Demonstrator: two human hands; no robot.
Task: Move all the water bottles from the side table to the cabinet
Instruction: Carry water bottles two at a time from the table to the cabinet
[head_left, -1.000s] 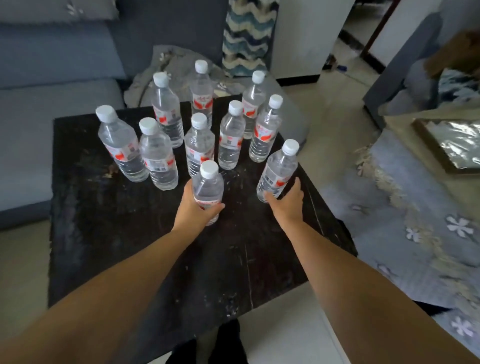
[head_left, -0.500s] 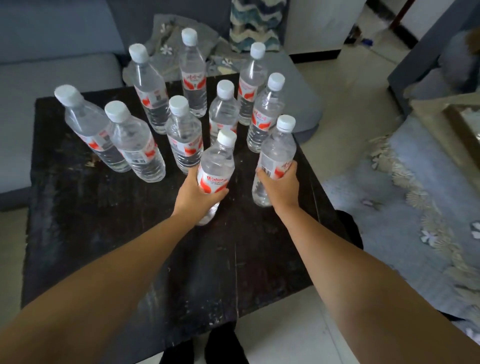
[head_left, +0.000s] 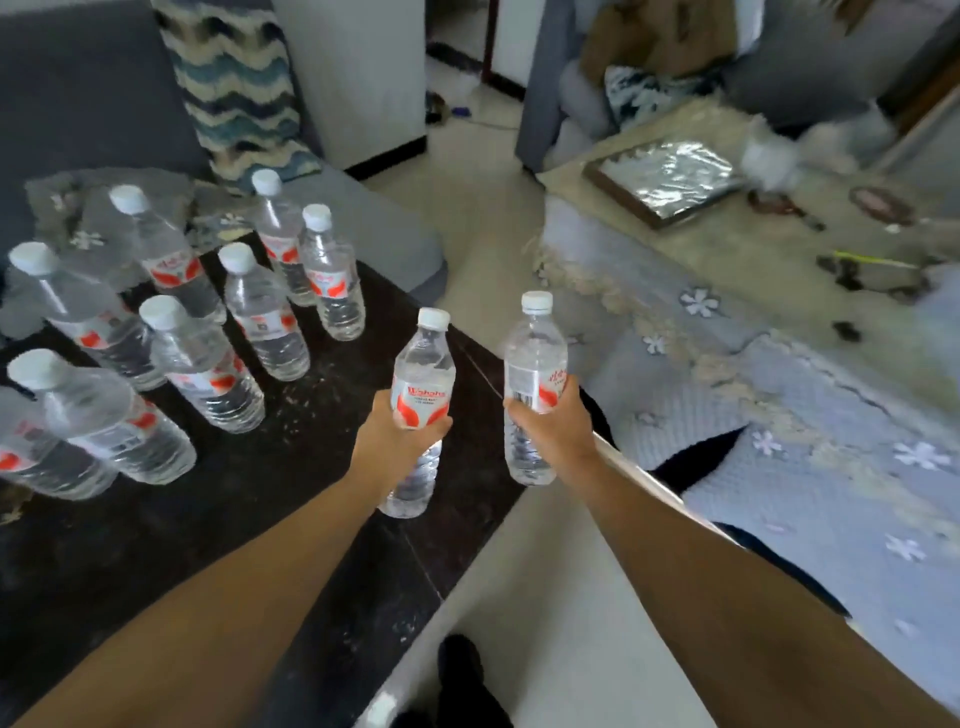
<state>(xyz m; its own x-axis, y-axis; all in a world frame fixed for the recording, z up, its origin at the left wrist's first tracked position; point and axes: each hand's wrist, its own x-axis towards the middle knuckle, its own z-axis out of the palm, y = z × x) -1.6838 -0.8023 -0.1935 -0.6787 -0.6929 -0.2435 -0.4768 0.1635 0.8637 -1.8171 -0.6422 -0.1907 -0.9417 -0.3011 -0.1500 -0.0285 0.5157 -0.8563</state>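
Note:
My left hand (head_left: 392, 449) grips a clear water bottle (head_left: 423, 364) with a white cap and red label, lifted above the right part of the dark side table (head_left: 291, 519). My right hand (head_left: 553, 434) grips a second water bottle (head_left: 535, 353), held upright past the table's right edge, over the floor. Several more water bottles (head_left: 265, 317) stand upright on the left and far part of the table. No cabinet is in view.
A grey sofa (head_left: 78, 93) with a zigzag-patterned cushion (head_left: 234, 88) stands behind the table. To the right lies a low table under a blue flowered cloth (head_left: 779, 415), bearing a framed shiny tray (head_left: 670, 179). Pale floor (head_left: 545, 597) runs between them; my dark shoe (head_left: 460, 660) is below.
Both hands have lifted their bottles off the table and carried them to the right. My view has swung right, so the standing bottles now sit at the left.

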